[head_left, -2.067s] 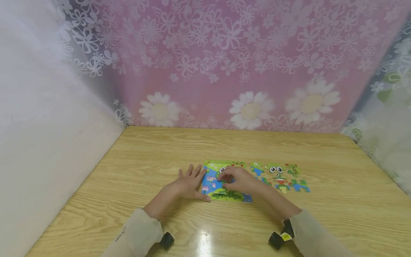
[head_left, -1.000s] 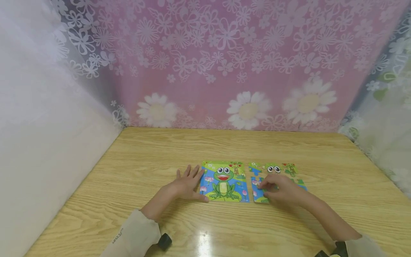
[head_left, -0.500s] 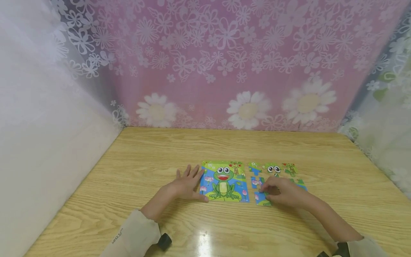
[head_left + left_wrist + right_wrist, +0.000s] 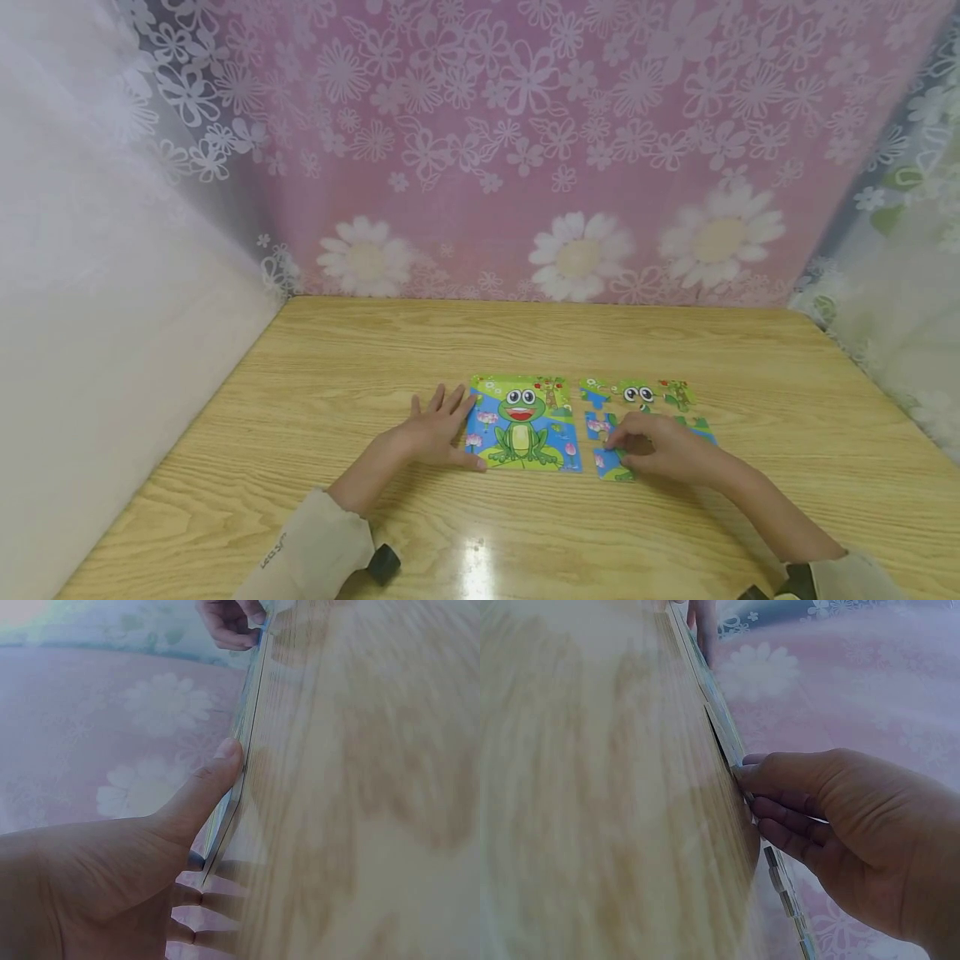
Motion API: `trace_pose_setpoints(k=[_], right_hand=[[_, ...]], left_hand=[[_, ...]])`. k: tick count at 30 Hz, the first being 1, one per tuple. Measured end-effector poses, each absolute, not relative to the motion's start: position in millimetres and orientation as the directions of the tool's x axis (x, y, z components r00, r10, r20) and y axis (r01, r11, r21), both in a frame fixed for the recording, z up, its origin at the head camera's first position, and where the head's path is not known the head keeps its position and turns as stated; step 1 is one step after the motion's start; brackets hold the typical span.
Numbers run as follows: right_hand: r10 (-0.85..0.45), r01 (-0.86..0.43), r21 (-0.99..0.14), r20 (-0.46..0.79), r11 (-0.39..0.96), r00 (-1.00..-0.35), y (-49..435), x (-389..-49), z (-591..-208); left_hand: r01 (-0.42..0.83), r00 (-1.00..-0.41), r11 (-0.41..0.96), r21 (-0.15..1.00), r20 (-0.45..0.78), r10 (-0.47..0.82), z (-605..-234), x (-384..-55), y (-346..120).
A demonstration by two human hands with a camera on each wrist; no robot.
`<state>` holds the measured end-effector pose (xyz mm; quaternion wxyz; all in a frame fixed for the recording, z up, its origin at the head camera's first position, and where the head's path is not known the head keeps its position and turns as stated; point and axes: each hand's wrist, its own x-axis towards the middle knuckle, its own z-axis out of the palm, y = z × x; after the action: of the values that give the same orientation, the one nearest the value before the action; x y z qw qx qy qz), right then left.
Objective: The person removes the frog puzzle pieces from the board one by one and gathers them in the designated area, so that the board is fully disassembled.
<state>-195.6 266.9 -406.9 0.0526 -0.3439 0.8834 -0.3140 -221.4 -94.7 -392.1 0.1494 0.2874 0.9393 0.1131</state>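
Note:
My left hand (image 4: 433, 437) lies with fingers spread at the left side of a square frog puzzle board (image 4: 521, 437); in the left wrist view its thumb (image 4: 226, 752) rests along the board's edge. To the right of the board, my right hand (image 4: 663, 448) pinches a jigsaw piece (image 4: 611, 467) with a pink lotus on blue and some green. The right wrist view shows this piece tilted a little, a dark gap under its edge, between thumb and fingers. Just above it lies another lotus piece (image 4: 596, 425). The right hand covers part of the loose pieces.
Along the top of the loose group lie a corner piece with a white flower (image 4: 595, 389), a frog-eyes piece (image 4: 639, 393) and a tree piece (image 4: 678, 393). A green and blue piece (image 4: 702, 428) shows beyond the right hand. All lie on a wood-grain table (image 4: 360, 350).
My right hand has moved right from over the frog board to the loose pieces, bringing the lotus piece to their lower left. That piece then shifted slightly down, apart from the one above. Left hand stayed.

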Motion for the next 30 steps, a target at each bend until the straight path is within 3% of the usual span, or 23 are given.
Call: trace_pose_setpoints(k=[30], right_hand=[[-0.653, -0.571, -0.639, 0.139, 0.515, -0.744, 259.2, -195.1, -399.9]], left_hand=[[0.507, -0.79, 0.809, 0.296, -0.217, 0.574, -396.9, -224.6, -95.7]])
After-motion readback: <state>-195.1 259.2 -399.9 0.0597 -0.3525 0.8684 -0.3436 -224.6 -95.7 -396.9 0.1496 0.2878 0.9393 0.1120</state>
